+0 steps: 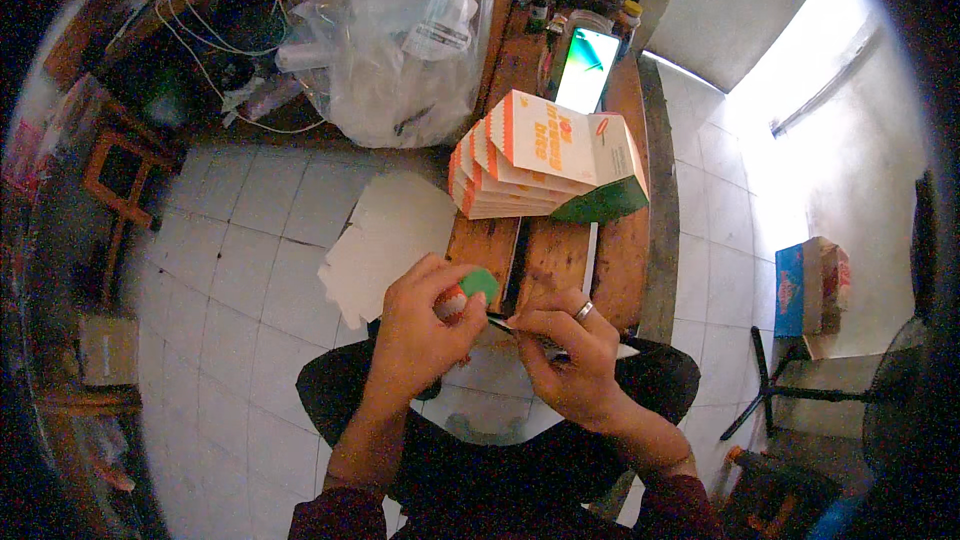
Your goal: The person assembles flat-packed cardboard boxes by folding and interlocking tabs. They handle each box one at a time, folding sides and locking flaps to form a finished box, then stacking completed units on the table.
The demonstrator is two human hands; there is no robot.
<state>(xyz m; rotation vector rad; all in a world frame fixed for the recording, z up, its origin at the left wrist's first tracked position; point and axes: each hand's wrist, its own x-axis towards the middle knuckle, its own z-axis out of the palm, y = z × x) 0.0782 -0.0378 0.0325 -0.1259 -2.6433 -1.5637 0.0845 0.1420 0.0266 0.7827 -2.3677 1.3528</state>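
Between the thumb and fingers of my left hand (418, 325) is a small folded card piece (479, 284), green with some orange and white. My right hand (572, 358), with a ring on one finger, pinches a slim stick-like tool (627, 351). Its dark end points toward the left hand, and a pale end shows past the palm; its exact kind is unclear. Just beyond both hands, a stack of printed food cartons (540, 155), white, orange and green, lies nested on the wooden bench (560, 265). To the left are pale flat card sheets (390, 235).
A lit phone (588, 70) leans near jars at the bench's far end. A large clear plastic bag (400, 60) sits at the far left, with white cables (200, 40) beside it. At right are a blue-and-brown box (810, 285) and a black stand (765, 390) on the tiled floor.
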